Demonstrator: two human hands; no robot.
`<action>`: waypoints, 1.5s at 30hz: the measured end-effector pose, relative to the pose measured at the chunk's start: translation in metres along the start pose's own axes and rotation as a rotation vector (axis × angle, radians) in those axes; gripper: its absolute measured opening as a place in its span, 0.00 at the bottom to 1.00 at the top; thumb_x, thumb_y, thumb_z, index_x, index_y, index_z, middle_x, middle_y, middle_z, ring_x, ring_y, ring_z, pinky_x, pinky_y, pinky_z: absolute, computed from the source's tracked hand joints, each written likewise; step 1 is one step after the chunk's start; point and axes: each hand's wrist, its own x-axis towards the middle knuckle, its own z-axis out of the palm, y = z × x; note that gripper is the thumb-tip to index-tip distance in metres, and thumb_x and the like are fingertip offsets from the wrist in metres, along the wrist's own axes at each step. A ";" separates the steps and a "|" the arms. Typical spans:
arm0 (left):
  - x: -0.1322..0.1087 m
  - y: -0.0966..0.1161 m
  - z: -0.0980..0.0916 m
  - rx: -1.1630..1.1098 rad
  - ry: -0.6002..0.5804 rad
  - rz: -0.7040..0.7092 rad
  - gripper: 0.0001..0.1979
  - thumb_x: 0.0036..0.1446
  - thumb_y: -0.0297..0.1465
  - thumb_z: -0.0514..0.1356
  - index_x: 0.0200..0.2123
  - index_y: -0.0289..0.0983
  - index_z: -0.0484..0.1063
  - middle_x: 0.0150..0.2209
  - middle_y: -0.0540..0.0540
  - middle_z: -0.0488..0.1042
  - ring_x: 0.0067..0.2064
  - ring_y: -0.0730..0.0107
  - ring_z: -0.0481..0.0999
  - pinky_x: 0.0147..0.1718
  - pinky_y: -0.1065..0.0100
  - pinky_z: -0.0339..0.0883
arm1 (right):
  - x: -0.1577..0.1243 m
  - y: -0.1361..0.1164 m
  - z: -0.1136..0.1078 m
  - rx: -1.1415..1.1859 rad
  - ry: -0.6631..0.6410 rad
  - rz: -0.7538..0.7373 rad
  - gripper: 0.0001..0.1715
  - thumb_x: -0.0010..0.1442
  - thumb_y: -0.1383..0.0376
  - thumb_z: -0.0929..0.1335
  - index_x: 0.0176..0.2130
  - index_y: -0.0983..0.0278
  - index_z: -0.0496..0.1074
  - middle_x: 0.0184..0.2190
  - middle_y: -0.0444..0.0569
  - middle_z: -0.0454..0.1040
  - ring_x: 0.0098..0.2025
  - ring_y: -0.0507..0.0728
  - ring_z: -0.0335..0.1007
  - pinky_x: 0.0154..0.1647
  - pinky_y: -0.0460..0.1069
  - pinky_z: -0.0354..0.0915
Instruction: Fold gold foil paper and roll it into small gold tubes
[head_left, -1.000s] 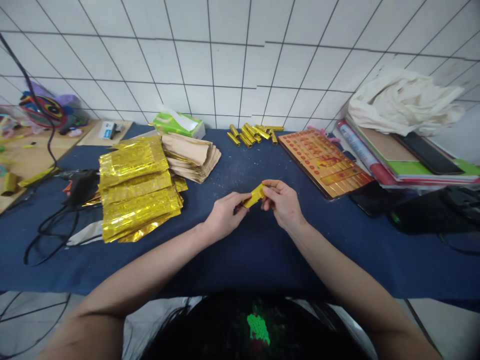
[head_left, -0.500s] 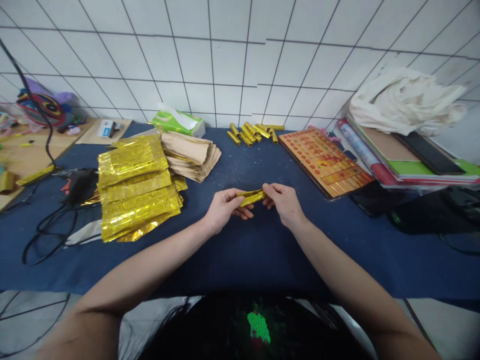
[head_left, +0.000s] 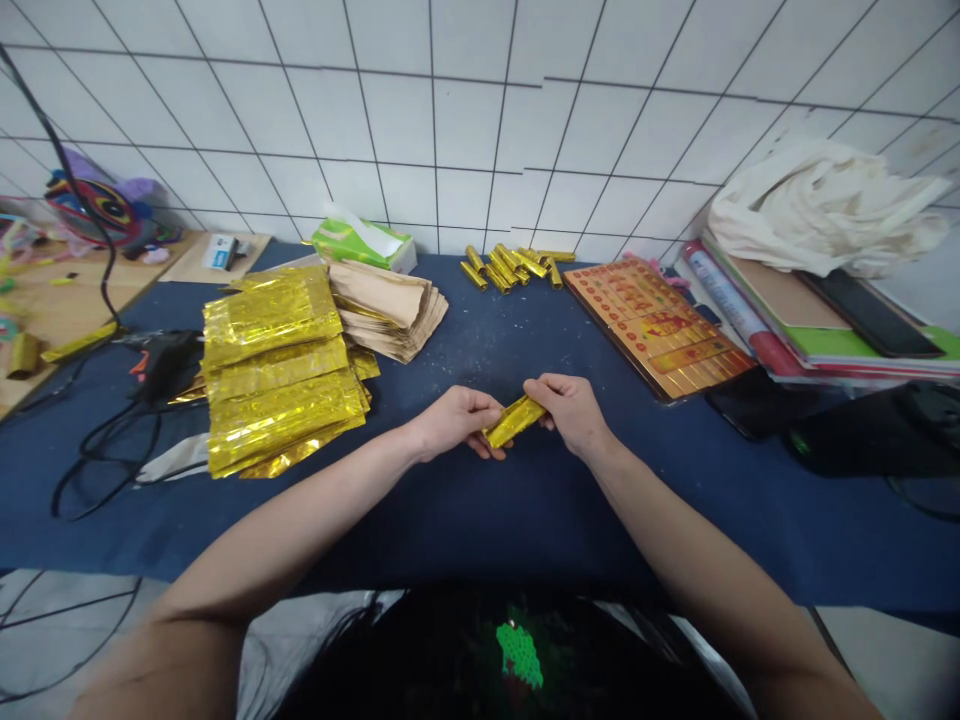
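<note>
A small folded piece of gold foil paper (head_left: 514, 421) is held between both hands above the blue table cloth (head_left: 480, 500). My left hand (head_left: 454, 422) pinches its left end with curled fingers. My right hand (head_left: 571, 411) pinches its right end. To the left lies a thick stack of gold foil sheets (head_left: 276, 370), with a fanned stack of brown paper (head_left: 390, 308) behind it. A pile of several finished gold rolls (head_left: 514, 265) lies at the back near the tiled wall.
A gold and red printed board (head_left: 656, 325) lies right of my hands. Books, a dark tablet and white cloth (head_left: 821, 205) are stacked at far right. A green tissue pack (head_left: 360, 243) sits at the back. A black glue gun (head_left: 165, 362) with cables lies at left.
The folded foil piece was turned and pressed between both hands; it now tilts up to the right. Both hands stayed at the table's middle.
</note>
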 end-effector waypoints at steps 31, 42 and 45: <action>0.000 -0.007 0.011 0.360 0.406 0.275 0.10 0.51 0.33 0.55 0.23 0.33 0.66 0.19 0.53 0.66 0.20 0.80 0.62 0.19 0.77 0.56 | -0.007 -0.001 0.007 0.083 -0.235 0.022 0.15 0.54 0.56 0.67 0.27 0.65 0.67 0.15 0.39 0.68 0.12 0.47 0.62 0.12 0.42 0.57; -0.005 -0.005 0.019 0.354 0.381 0.297 0.11 0.55 0.33 0.52 0.26 0.34 0.68 0.19 0.53 0.66 0.20 0.79 0.64 0.19 0.76 0.57 | -0.008 0.001 0.012 0.137 -0.155 0.009 0.14 0.52 0.56 0.68 0.27 0.65 0.68 0.17 0.41 0.70 0.13 0.48 0.64 0.12 0.44 0.63; -0.007 -0.006 0.020 0.365 0.408 0.309 0.10 0.55 0.35 0.52 0.35 0.34 0.68 0.20 0.54 0.67 0.21 0.78 0.65 0.20 0.76 0.58 | -0.008 0.002 0.013 0.129 -0.108 -0.015 0.14 0.53 0.56 0.68 0.27 0.65 0.69 0.17 0.41 0.70 0.14 0.48 0.64 0.12 0.44 0.63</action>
